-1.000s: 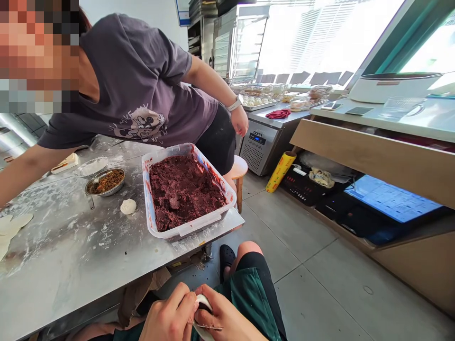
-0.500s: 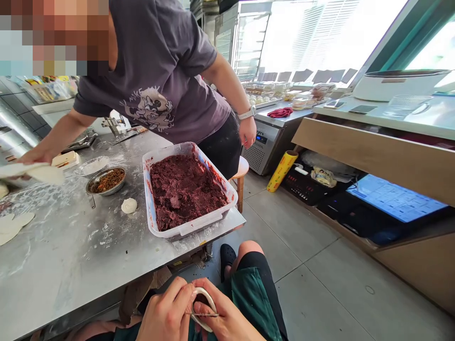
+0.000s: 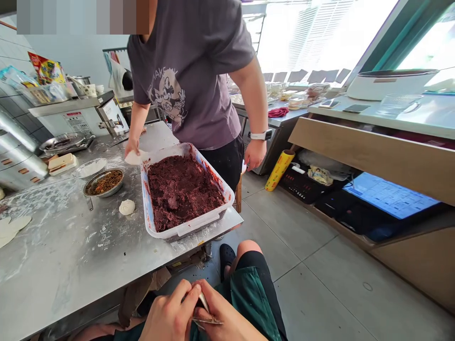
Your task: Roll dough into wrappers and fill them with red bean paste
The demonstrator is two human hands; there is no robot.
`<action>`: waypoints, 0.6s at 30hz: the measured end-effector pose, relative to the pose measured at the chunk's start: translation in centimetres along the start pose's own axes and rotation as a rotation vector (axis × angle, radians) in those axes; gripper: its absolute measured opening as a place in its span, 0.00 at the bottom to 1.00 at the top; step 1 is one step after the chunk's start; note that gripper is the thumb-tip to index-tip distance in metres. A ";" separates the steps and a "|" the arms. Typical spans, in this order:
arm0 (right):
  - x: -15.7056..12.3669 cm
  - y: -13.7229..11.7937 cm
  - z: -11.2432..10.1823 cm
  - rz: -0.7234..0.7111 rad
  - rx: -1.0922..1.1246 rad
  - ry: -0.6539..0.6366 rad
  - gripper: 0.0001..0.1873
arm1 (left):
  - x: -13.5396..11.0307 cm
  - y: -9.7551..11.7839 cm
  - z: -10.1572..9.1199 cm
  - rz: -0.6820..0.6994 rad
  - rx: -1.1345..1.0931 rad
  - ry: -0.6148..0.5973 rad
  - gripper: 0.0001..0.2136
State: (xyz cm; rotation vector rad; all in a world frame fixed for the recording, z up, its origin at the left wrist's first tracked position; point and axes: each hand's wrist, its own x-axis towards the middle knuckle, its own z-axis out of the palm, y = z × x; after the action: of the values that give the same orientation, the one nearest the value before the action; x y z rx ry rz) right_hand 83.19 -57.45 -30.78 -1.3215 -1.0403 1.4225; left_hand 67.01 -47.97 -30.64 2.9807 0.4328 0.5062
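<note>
Both my hands are low over my lap at the bottom edge. My left hand (image 3: 170,316) and my right hand (image 3: 227,318) are closed together, pinching a small folded dough wrapper (image 3: 204,303) between fingers and thumbs; only a pale sliver of it shows. Ahead on the floured steel table (image 3: 71,255) stands a clear plastic tub (image 3: 185,228) full of dark red bean paste (image 3: 181,189). A small dough ball (image 3: 127,207) lies left of the tub.
A person in a grey T-shirt (image 3: 199,80) stands behind the table, one hand holding a dough round (image 3: 136,157) by the tub. A metal bowl of brown filling (image 3: 104,182) and flat dough rounds (image 3: 10,226) sit at left. Counters and a yellow roll (image 3: 280,169) are at right.
My hands have pressed the wrapper more tightly shut, so less of it shows. The other person straightened up and brought a dough round from the far left to beside the tub.
</note>
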 end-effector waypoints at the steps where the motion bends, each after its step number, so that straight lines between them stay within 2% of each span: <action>1: -0.1 0.1 -0.1 0.040 0.013 -0.032 0.06 | 0.0 0.0 0.0 -0.014 -0.004 -0.006 0.14; 4: -0.2 0.1 -0.3 0.125 0.073 -0.055 0.06 | -0.1 0.0 -0.1 -0.044 -0.017 -0.022 0.09; 6: -0.1 -0.2 -0.3 0.064 0.040 0.002 0.04 | -0.2 -0.1 -0.1 -0.005 0.013 -0.030 0.14; 8: -0.1 -0.4 -0.4 0.030 0.029 0.003 0.05 | -0.1 -0.1 -0.2 0.007 0.032 -0.029 0.19; 12: 0.0 -0.1 -0.4 0.093 0.202 -0.090 0.08 | 0.1 -0.1 -0.4 -0.072 -0.004 0.020 0.11; 16: 0.3 1.1 0.1 0.018 0.256 -0.060 0.11 | 0.0 0.0 -0.6 -0.007 0.002 0.004 0.16; 18: 0.4 1.5 0.4 0.044 0.235 -0.060 0.10 | -0.1 0.1 -0.4 -0.010 0.005 -0.005 0.14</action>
State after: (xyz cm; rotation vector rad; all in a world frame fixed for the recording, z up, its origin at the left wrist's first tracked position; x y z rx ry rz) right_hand 82.70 -57.45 -32.33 -1.1433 -0.8574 1.5742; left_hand 66.79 -48.04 -30.24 2.9821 0.4495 0.4968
